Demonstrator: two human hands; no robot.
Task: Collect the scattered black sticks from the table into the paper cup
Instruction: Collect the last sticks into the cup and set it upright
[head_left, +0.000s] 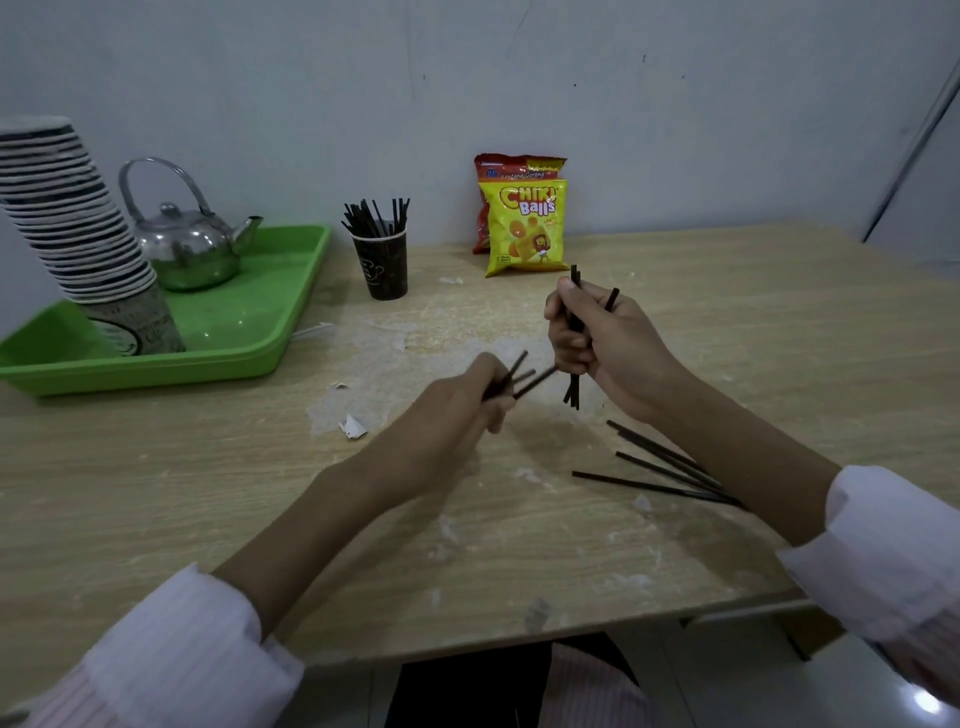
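Observation:
A dark paper cup (383, 267) stands at the back of the wooden table (156, 493) with several black sticks upright in it. My right hand (602, 343) holds a bundle of black sticks (573, 384) nearly upright above the table's middle. My left hand (467, 397) grips a few black sticks (524, 376) that point toward the right hand; this hand is blurred. Several loose black sticks (660, 467) lie on the table, partly hidden under my right forearm.
A green tray (244, 332) at the left holds a steel kettle (189, 249) and a tall stack of paper cups (78, 223). Two snack bags (524, 223) lean on the wall behind. Paper scraps (353, 426) lie mid-table. The table's front edge is near my lap.

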